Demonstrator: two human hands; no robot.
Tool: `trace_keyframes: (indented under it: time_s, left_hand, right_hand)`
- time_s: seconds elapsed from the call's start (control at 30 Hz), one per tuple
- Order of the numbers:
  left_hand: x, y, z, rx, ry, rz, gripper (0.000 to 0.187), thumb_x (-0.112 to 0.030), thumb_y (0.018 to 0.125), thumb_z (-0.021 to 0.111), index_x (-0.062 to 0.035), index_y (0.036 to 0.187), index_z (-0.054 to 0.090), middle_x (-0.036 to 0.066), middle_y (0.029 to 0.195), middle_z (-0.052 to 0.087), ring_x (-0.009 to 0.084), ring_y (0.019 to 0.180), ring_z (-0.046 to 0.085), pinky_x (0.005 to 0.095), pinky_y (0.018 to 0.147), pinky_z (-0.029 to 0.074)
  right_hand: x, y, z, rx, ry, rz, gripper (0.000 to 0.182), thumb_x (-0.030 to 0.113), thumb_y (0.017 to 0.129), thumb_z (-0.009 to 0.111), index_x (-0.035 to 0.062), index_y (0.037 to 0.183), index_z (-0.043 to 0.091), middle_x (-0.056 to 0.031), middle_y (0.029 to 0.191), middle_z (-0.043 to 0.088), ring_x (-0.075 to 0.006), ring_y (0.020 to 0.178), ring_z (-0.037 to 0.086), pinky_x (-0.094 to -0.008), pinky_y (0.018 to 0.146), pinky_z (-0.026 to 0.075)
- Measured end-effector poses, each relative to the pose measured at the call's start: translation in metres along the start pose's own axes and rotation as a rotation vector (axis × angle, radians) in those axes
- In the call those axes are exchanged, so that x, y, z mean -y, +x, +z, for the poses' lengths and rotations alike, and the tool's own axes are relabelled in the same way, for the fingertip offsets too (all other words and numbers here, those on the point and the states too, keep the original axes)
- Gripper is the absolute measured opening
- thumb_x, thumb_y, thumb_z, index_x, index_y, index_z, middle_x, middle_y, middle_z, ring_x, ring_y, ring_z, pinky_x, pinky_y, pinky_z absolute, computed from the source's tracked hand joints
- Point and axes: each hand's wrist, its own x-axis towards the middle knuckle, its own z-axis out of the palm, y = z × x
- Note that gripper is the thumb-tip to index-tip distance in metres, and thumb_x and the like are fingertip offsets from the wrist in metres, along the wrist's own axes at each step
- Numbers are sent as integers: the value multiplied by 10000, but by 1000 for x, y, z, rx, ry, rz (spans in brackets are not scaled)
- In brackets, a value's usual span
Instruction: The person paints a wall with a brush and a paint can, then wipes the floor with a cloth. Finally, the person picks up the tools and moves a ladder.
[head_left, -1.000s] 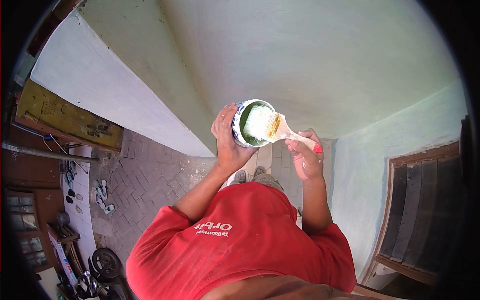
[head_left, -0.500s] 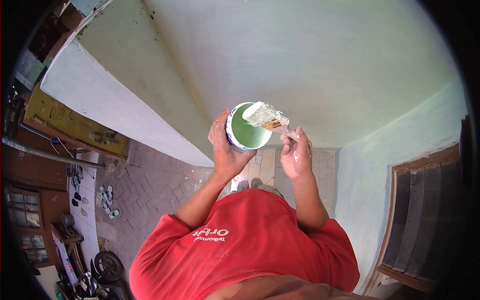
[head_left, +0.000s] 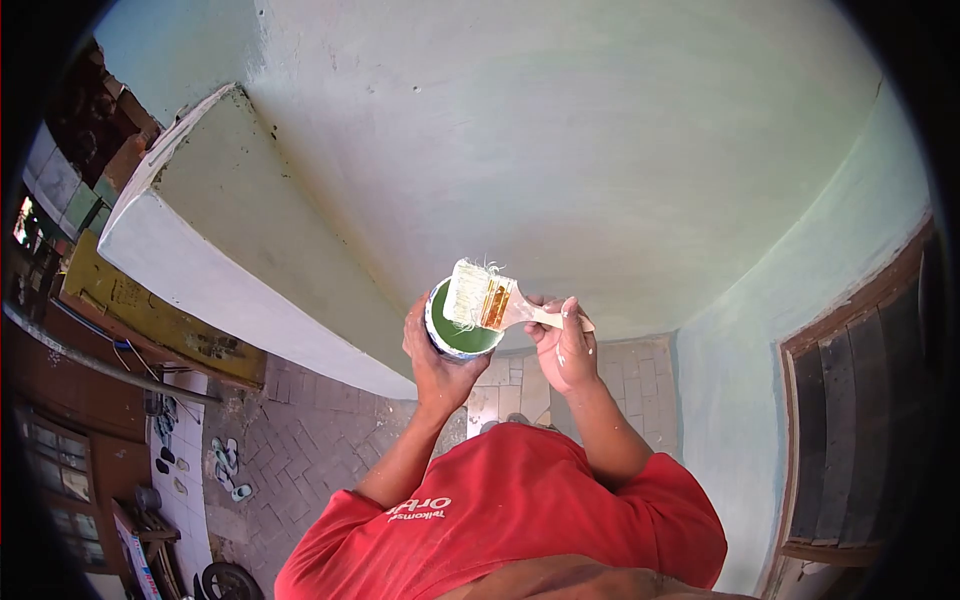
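A round tub (head_left: 474, 343) with a green inside and a white, blue-marked rim is tilted in my left hand (head_left: 440, 372), whose fingers wrap round its left and lower side. My right hand (head_left: 567, 350) grips the pale wooden handle of a wide paintbrush (head_left: 498, 301). The brush lies level above the tub's opening, its white-coated bristles pointing left and partly hiding the inside. White spots mark my right hand. Whether the bristles touch the rim cannot be made out.
A pale wall (head_left: 600, 150) rises ahead, with a low jutting partition (head_left: 260, 240) on the left. A wooden shuttered window (head_left: 850, 430) is at the right. Sandals (head_left: 226, 470) and a wheel (head_left: 230, 582) are on the ground at the lower left, near a yellow panel (head_left: 150, 315).
Tub and both hands have moved down and left in view. The brush has turned from slanting to nearly level, flat side showing. The camera view has shifted, revealing more wall above.
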Motion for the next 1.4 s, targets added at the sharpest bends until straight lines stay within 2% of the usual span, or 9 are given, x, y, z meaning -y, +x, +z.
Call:
trace_keyframes:
  time_s: [0.13, 0.23, 0.47, 0.8, 1.0, 1.07, 1.17, 1.23, 1.4]
  left_hand:
    - [2, -3, 6, -21, -11, -17, 1013, -206, 601, 937, -54, 1463, 427, 146, 1402, 540, 356, 1305, 509, 482, 1119, 350]
    - [0, -2, 8, -4, -11, -37, 1049, -189, 594, 939, -55, 1482, 397, 143, 1378, 539, 343, 1294, 511, 473, 1109, 375]
    - [-4, 14, 2, 66, -146, -55, 1026, -124, 590, 925, -22, 1461, 393, 162, 1344, 531, 305, 1221, 577, 427, 1034, 484]
    - [23, 38, -32, 212, -296, -72, 1028, -99, 579, 928, -24, 1454, 393, 158, 1332, 541, 288, 1210, 598, 412, 1036, 492]
    - [37, 49, -57, 326, -285, -56, 1085, -77, 595, 935, 3, 1485, 320, 145, 1366, 515, 259, 1259, 562, 388, 1072, 469]
    - [41, 50, -62, 336, -316, -71, 1087, -80, 597, 935, 2, 1487, 317, 144, 1367, 514, 259, 1260, 561, 390, 1076, 465]
    - [50, 49, -69, 313, -335, -71, 1067, -99, 594, 939, -12, 1478, 347, 152, 1354, 523, 279, 1250, 570, 409, 1066, 471]
    - [58, 45, -77, 281, -331, -58, 1046, -114, 590, 941, -26, 1467, 379, 162, 1340, 534, 299, 1239, 579, 427, 1052, 480]
    - [90, 19, -101, 244, -256, -79, 1061, -141, 609, 944, -47, 1493, 365, 154, 1393, 500, 315, 1289, 524, 441, 1094, 433]
  right_hand:
    - [9, -1, -1, 54, 118, 109, 122, 133, 995, 705, 92, 1091, 641, -112, 1150, 689, -165, 952, 678, -285, 869, 582]
    - [9, 1, -5, 45, 204, 143, 148, 32, 955, 713, 92, 1070, 641, -77, 1059, 712, -148, 914, 711, -250, 846, 606]
    - [-3, 9, 8, -167, 285, 186, 83, 176, 982, 736, 122, 975, 673, -17, 926, 725, -107, 871, 732, -220, 742, 625]
    - [-32, 19, 48, -317, 413, 166, 106, 191, 967, 758, 127, 997, 680, -5, 929, 714, -98, 836, 728, -213, 726, 634]
    - [-51, 21, 66, -293, 535, 90, 186, 212, 1026, 670, 41, 1088, 628, -62, 924, 714, -108, 816, 739, -211, 746, 665]
    - [-52, 23, 74, -347, 516, 91, 118, 183, 986, 729, 82, 1018, 677, -37, 934, 729, -105, 789, 730, -197, 699, 648]
    - [-50, 28, 76, -307, 491, 31, 145, 185, 984, 732, 69, 1044, 669, -47, 998, 721, -102, 848, 728, -196, 737, 646]
    - [-33, 36, 81, -356, 400, -189, 241, 186, 1016, 685, 18, 1172, 611, -86, 1045, 692, -111, 878, 727, -248, 826, 655]
    - [7, 72, 85, -538, 10, -645, 279, 120, 988, 713, -11, 1222, 633, -91, 1142, 675, -172, 985, 711, -296, 855, 628]
